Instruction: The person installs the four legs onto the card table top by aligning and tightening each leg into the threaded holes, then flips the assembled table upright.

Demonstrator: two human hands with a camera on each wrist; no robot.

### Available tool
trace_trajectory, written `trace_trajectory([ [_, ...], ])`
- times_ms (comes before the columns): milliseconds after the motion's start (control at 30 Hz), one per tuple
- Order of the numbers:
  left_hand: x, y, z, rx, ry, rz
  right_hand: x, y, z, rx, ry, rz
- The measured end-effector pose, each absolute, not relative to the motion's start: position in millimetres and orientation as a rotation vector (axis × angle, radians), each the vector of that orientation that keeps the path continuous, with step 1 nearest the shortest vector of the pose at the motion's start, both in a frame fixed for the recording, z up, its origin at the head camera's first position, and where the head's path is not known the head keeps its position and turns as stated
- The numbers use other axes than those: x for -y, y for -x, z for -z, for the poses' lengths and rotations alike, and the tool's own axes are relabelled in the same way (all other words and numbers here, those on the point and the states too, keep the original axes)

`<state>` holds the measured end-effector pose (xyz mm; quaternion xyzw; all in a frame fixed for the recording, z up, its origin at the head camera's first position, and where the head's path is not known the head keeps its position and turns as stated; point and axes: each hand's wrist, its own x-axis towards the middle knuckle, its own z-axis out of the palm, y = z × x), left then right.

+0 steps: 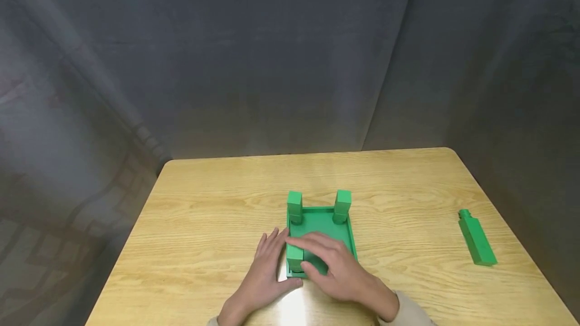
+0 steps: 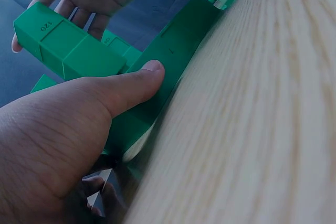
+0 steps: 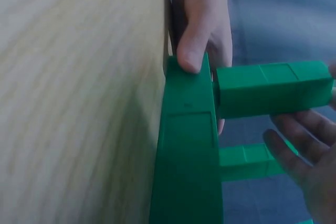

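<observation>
A shallow green tray-like base [image 1: 317,225] lies on the table, with three square green legs standing up from its corners. My left hand [image 1: 265,278] holds the near left corner; its thumb [image 2: 142,82] presses the front wall and the other fingers lie along the left side. My right hand [image 1: 337,268] grips the top of the near left leg [image 1: 295,260], index finger across its far side and thumb at its right. In the left wrist view this leg [image 2: 68,45] bears the marking "120". Its joint with the base is mostly hidden in the head view.
Two more upright legs stand at the far left corner [image 1: 295,205] and far right corner [image 1: 342,205] of the base. A loose green leg [image 1: 478,243] with a threaded-looking end lies at the right on the wooden table [image 1: 204,205]. Grey curtains [image 1: 272,64] surround the table.
</observation>
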<state>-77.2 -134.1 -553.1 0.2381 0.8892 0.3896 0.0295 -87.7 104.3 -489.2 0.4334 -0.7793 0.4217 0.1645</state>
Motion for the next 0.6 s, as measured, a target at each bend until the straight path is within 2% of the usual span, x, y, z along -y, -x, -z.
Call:
trace_trajectory([
  [600, 134.9, 76.5, 555.6, -2.76, -0.728, -1.185, -105.8, 88.5, 494.0, 2.249, -1.037, -1.297],
])
